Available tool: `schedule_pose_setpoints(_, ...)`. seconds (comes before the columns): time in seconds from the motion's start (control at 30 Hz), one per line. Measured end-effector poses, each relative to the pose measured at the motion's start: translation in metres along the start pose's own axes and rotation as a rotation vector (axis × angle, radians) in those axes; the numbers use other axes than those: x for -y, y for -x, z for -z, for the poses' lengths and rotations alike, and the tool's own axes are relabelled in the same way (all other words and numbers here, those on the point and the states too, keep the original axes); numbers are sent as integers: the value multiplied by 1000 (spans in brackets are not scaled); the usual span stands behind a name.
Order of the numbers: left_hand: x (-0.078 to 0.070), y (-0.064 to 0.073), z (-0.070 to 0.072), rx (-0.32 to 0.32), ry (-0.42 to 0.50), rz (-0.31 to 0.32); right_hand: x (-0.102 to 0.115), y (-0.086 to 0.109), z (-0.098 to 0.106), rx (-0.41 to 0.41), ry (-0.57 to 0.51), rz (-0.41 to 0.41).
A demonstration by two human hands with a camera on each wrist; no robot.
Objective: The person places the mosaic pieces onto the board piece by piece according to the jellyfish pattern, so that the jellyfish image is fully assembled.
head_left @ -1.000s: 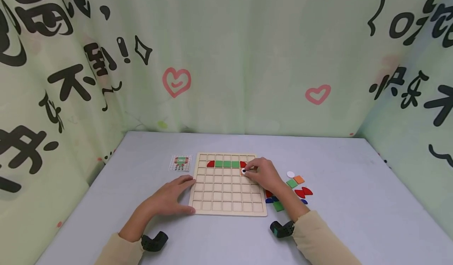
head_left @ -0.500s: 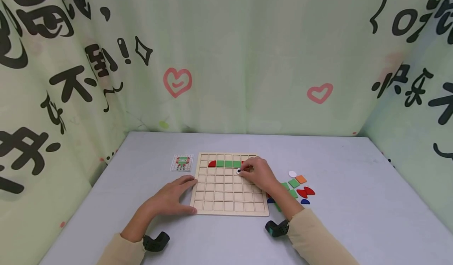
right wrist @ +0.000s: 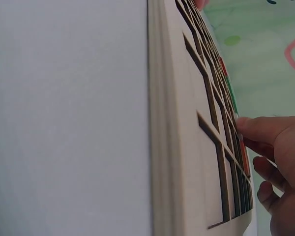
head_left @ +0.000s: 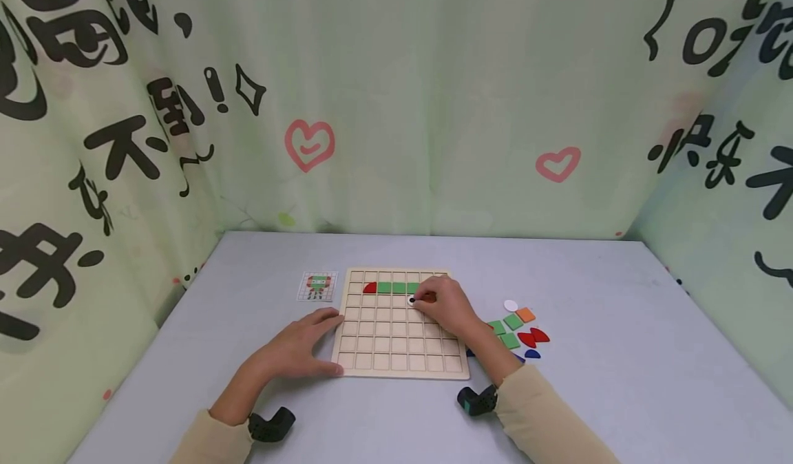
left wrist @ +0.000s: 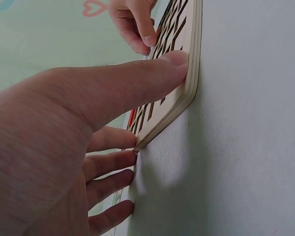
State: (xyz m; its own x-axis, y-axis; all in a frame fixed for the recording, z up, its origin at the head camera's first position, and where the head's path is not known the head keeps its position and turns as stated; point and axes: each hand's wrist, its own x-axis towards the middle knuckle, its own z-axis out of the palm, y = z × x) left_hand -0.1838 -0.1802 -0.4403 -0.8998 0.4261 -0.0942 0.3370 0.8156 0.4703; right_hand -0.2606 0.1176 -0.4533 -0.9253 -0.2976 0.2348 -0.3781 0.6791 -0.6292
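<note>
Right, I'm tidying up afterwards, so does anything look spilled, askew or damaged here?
Nothing looks spilled or damaged. The board looks flat, with the green tiles in line in its grid. Only the loose pieces to its right lie scattered at odd angles, untidy beside that neat row, though hardly wrong.

Pale table (head_left: 588, 278): gridded wooden board (head_left: 399, 345), picture card (head_left: 318, 286) just left, loose coloured pieces (head_left: 513, 321) right.

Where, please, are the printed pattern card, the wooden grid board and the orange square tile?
Printed pattern card (head_left: 319, 286), head view: the middle of its printed figure.
Wooden grid board (head_left: 398, 328), head view: a bare cell near its middle.
Orange square tile (head_left: 525, 314), head view: its upper face.
</note>
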Motion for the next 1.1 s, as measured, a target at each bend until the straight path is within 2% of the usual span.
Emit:
schedule_pose_setpoints(0.27, 2, 1, 1, -1, 2, -25, -3, 5, 8, 2, 15, -28)
schedule_pose_setpoints(0.77, 0, 0, 1, 1, 7, -24, -21, 19, 30, -16, 83, -160)
schedule_pose_setpoints(1.1, -1, 0, 2, 2, 8, -29, -34, 29, 46, -13, 92, -183)
